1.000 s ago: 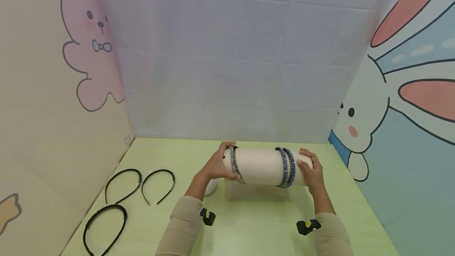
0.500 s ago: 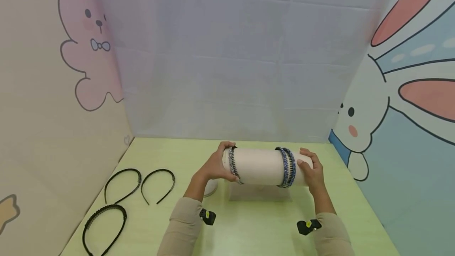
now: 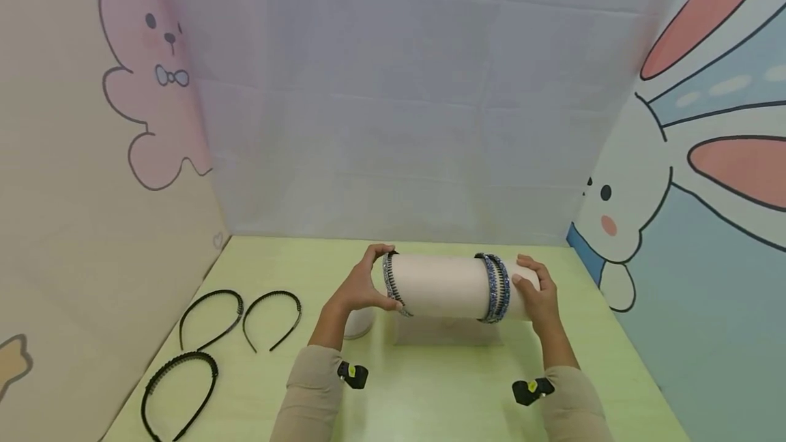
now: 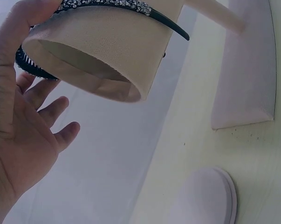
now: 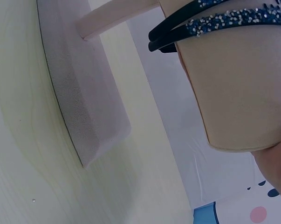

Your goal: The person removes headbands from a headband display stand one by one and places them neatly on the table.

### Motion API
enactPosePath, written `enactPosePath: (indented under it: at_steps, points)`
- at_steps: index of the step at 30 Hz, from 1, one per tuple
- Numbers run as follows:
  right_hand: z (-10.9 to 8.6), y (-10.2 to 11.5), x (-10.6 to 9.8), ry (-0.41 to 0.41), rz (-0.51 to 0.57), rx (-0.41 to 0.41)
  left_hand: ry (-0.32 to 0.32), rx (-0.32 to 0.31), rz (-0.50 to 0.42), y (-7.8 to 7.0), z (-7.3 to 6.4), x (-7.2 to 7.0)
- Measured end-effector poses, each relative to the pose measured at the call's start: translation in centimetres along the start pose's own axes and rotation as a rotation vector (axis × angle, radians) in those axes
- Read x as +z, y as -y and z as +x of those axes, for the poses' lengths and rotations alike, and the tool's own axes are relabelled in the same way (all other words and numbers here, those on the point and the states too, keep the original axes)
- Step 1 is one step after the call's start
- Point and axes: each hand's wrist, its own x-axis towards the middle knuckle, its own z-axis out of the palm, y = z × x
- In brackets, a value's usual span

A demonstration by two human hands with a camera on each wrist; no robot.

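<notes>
The left hand (image 3: 358, 290) pinches the silver hairband (image 3: 389, 278) round the left end of the white roll (image 3: 439, 286) (lying sideways), while the right hand (image 3: 542, 300) grips the roll's right end.

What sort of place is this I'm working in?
Possibly a small partitioned work booth, perhaps for display or filming: a pale green table backed by a plain, creased sheet, cartoon-decorated side walls, and a headband stand on the tabletop.
</notes>
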Motion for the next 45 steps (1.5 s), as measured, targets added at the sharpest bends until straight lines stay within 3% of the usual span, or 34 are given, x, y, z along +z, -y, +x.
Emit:
enactPosePath:
  at_steps: [18, 30, 34, 39, 42, 45]
  points:
    - [-0.1, -0.2, 0.1, 0.002, 0.016, -0.020, -0.031, 0.035, -0.073, 1.8, -1.1, -0.7]
    - [-0.2, -0.1, 0.2, -0.008, 0.030, -0.041, -0.074, -0.008, -0.109, 2.5, -2.2, -1.1]
    - [-0.2, 0.0, 0.2, -0.005, 0.038, -0.049, -0.122, -0.007, -0.124, 3.9, -2.6, -0.8]
    - [-0.3, 0.0, 0.3, -0.005, 0.032, -0.047, -0.181, -0.052, -0.116, 6.2, -3.0, -0.4]
    - [-0.2, 0.0, 0.2, -0.011, 0.027, -0.038, -0.192, -0.062, -0.105, 6.3, -3.4, -0.4]
    - [-0.1, 0.0, 0.2, -0.015, 0.029, -0.029, -0.200, -0.062, -0.122, 5.1, -3.9, -0.6]
